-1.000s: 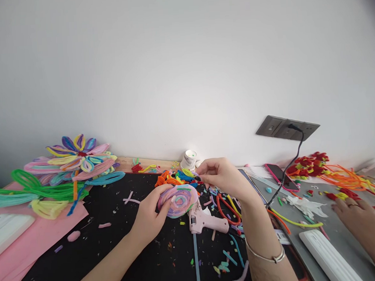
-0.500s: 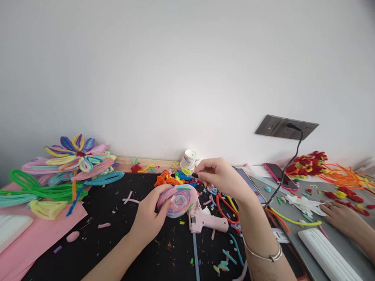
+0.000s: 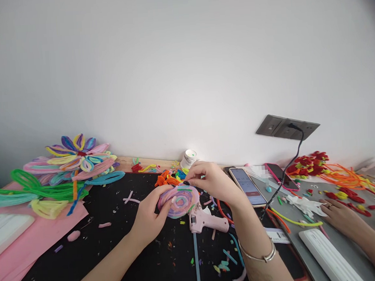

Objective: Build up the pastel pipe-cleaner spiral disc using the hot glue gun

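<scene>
My left hand point(image 3: 151, 216) grips a round, flat spiral of coiled pastel pipe cleaners point(image 3: 180, 202) by its left side, thumb on its face. My right hand point(image 3: 208, 179) is closed in a pinch at the spiral's top edge; whatever lies between its fingertips is too small to make out. Just below and right of the spiral lies a pink hot glue gun point(image 3: 211, 222), a long glue stick point(image 3: 197, 264) projecting from it toward me. Behind my hands are orange pipe cleaner pieces point(image 3: 164, 178) and a white paper cup point(image 3: 188, 158).
Pipe cleaner flowers point(image 3: 81, 154) and a green bundle point(image 3: 49, 190) lie on the left by pink paper point(image 3: 53, 235). Scraps dot the black mat point(image 3: 117, 244). Rightward are a phone point(image 3: 247, 187), a black cord point(image 3: 284, 174), a white power strip point(image 3: 330, 254) and another person's hand point(image 3: 340, 215).
My right hand has moved left and slightly down, to the top edge of the spiral, uncovering more of the phone. My left hand keeps its grip on the spiral.
</scene>
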`<act>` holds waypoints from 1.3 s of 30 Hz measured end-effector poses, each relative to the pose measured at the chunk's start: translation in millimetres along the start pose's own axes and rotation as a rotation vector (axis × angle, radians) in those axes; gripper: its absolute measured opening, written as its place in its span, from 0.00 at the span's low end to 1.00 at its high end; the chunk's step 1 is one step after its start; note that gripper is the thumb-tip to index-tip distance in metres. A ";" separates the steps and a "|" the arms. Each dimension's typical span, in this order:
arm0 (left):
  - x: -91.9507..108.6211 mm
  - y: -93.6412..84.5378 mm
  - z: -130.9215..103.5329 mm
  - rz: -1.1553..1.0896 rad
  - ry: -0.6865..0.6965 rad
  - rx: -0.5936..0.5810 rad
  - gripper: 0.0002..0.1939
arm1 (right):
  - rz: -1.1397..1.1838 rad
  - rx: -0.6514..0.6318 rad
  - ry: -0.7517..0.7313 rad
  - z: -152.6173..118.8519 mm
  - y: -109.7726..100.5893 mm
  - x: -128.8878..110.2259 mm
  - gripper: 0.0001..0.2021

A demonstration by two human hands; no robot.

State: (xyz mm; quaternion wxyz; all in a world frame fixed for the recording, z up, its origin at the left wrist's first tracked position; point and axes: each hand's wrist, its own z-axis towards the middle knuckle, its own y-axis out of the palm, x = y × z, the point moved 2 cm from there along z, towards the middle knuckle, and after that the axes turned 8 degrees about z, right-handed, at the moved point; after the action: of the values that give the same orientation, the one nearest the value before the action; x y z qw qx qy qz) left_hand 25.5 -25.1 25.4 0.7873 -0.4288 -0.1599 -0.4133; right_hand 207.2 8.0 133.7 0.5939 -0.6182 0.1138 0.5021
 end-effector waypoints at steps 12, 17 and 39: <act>-0.1 0.1 0.3 0.001 0.002 -0.004 0.11 | -0.065 -0.005 -0.036 0.6 0.7 -5.8 0.10; -0.9 0.2 0.0 0.001 0.000 -0.005 0.11 | -0.087 -0.003 -0.080 0.2 1.0 -5.0 0.10; 1.2 -1.5 -1.2 0.015 0.055 0.022 0.10 | -0.130 -0.043 -0.070 -1.7 -2.8 -6.3 0.09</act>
State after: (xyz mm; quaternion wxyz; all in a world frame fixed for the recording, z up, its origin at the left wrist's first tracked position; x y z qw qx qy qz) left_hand 24.9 -27.1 26.3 0.7991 -0.4096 -0.1396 -0.4174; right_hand 207.1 4.5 139.8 0.6156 -0.6190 0.0419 0.4859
